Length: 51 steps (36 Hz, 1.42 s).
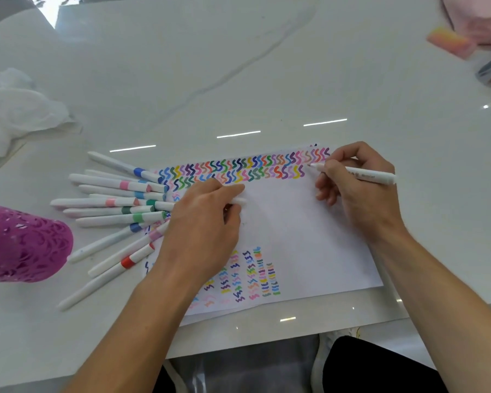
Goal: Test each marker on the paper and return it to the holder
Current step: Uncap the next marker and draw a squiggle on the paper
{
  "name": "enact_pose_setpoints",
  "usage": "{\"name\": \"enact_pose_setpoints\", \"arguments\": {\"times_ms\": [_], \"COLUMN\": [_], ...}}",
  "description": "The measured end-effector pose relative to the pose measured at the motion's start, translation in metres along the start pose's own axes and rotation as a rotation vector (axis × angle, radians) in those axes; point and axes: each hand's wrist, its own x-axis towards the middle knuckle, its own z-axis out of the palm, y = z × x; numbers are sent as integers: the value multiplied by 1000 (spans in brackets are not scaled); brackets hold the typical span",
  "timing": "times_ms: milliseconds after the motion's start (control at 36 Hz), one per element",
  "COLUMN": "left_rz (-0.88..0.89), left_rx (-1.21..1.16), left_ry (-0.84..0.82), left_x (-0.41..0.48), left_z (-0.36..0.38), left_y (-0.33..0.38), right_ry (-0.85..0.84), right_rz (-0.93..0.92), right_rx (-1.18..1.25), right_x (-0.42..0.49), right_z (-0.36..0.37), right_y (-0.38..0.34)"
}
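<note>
Nearest to us, the table (54,344) edge runs above dark trousers (380,367). On it lies the white paper (309,236), its near part marked with short columns of coloured squiggles (250,276). The left grip (201,222) rests on the left half of the paper, fingers curled round a short white piece (238,200) that is too blurred to name. Left of the paper, the purple lace-cut holder (31,245) sits tilted at the table's left edge, and a fan of loose capped markers (111,205) lies between it and the paper, some ends resting on the sheet. Farther right, the right grip (352,188) pinches a white marker (372,175), its tip touching the paper at the right end of the second of two rows of coloured waves (238,168) along the far edge. Beyond, a crumpled white tissue (20,109) lies far left and a blurred pink object (448,41) far right.
</note>
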Motion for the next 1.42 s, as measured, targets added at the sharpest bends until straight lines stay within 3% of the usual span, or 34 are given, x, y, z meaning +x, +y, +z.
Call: {"name": "enact_pose_setpoints", "arguments": {"times_ms": [444, 1028, 1194, 1417], "left_rz": [16, -19, -28, -25], "left_rx": [18, -1, -7, 57], "left_ry": [11, 40, 47, 104], "left_x": [1, 1, 1, -2], "left_z": [5, 7, 7, 7], "left_y": [1, -1, 2, 1], "right_ry": [64, 128, 52, 139], "right_rz": [-4, 30, 42, 51], "right_rx": [-180, -183, -119, 157], "right_x": [0, -2, -4, 0], "right_z": [5, 8, 7, 2], "right_y": [2, 2, -2, -11]}}
